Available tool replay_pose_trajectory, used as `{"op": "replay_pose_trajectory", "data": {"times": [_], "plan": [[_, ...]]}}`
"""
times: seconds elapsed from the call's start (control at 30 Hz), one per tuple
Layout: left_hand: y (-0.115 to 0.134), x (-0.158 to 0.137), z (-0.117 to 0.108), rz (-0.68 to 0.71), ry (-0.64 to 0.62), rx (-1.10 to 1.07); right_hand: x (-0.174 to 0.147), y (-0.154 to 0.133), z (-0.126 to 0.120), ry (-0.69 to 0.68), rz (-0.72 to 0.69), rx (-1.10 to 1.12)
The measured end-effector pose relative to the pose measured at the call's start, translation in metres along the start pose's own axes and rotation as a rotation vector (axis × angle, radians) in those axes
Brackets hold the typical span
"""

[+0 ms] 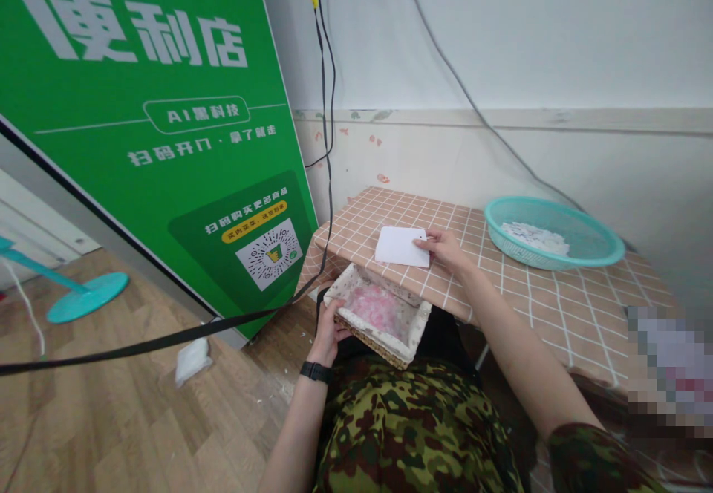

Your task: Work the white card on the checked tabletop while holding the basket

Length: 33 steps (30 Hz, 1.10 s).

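Observation:
My left hand (pixel 332 332) grips the left end of a fabric-lined wicker basket (pixel 415 330), which is tilted over my lap below the table edge. Inside the basket lies something pink and white in what looks like clear plastic (pixel 379 307). My right hand (pixel 444 249) pinches the right edge of a stack of white cards (pixel 402 246), thumb on top. The cards rest at the front of the table, just above the basket. How many cards there are cannot be made out.
A turquoise plastic basin (pixel 584 237) with white paper pieces (pixel 535 239) stands on the checked tablecloth (pixel 535 307) at right. A green cabinet (pixel 183 188) rises at left. A black strap (pixel 234 322) crosses before it. A white packet (pixel 192 360) lies on the floor.

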<state>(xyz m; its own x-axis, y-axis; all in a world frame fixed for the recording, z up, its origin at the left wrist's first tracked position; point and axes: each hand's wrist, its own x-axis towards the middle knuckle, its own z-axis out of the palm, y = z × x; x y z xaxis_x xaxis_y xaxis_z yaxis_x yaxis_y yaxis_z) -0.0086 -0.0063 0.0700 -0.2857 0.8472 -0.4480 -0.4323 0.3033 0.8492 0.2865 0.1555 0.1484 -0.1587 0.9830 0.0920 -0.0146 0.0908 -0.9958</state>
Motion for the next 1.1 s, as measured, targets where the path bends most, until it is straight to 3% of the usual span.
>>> {"op": "replay_pose_trajectory", "data": {"times": [0.17,0.4,0.63,0.87,1.1], "plan": [[-0.001,0.001,-0.002,0.006,-0.023,-0.012,0.004,0.000,-0.008,0.146,-0.008,-0.053],[0.000,0.001,-0.002,0.002,-0.013,-0.014,-0.001,-0.008,-0.012,0.053,0.070,-0.020],[0.001,0.000,-0.001,0.009,-0.016,-0.012,0.002,-0.010,-0.020,0.237,0.015,-0.103],[-0.002,0.004,-0.004,0.015,-0.012,-0.006,-0.005,-0.010,-0.005,0.045,0.031,-0.025],[-0.006,0.011,-0.010,0.034,-0.008,-0.017,-0.005,-0.006,-0.005,-0.040,0.068,0.071]]}}
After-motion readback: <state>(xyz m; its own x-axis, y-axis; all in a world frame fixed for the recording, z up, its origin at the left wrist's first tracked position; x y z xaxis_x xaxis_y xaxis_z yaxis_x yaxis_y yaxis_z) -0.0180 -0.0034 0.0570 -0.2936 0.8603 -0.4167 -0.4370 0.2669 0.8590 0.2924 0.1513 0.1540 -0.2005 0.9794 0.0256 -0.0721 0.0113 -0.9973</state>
